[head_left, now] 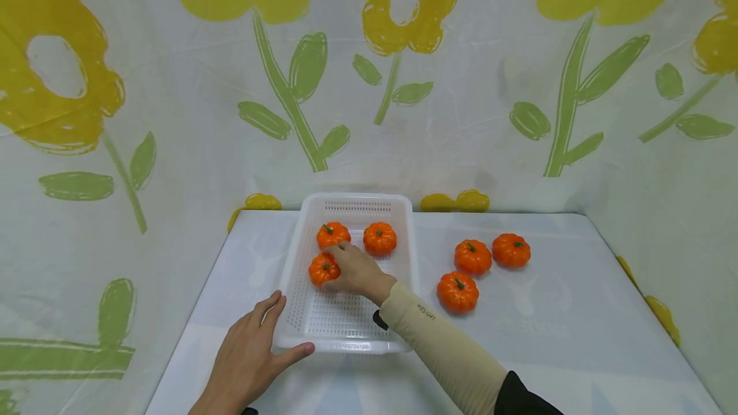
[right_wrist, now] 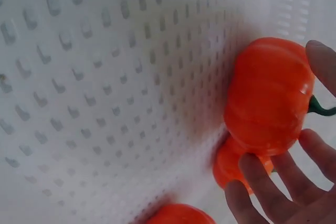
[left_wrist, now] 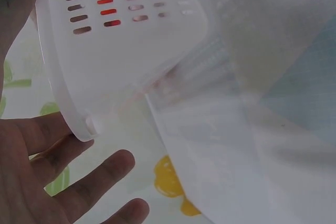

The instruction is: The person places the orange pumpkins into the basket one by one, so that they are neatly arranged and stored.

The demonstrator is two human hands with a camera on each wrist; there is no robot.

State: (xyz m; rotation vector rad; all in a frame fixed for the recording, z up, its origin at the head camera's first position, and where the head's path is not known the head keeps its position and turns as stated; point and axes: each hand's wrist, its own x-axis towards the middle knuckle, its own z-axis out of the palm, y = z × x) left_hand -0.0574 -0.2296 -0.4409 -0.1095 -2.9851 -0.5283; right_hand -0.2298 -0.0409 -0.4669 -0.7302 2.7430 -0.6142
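Head view: your right hand pinches the front pumpkin in the basket, left hand spread by its corner. Probably light, stiff, kinda slick plastic, so hold it round the sides, not the stem.

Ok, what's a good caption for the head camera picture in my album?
Right hand holding an orange pumpkin in a white basket with two others, and three more on the table.

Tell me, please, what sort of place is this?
Possibly a staged tabletop booth: flower-printed sheeting hangs on three sides of a pale table, with three orange pumpkins directly on it.
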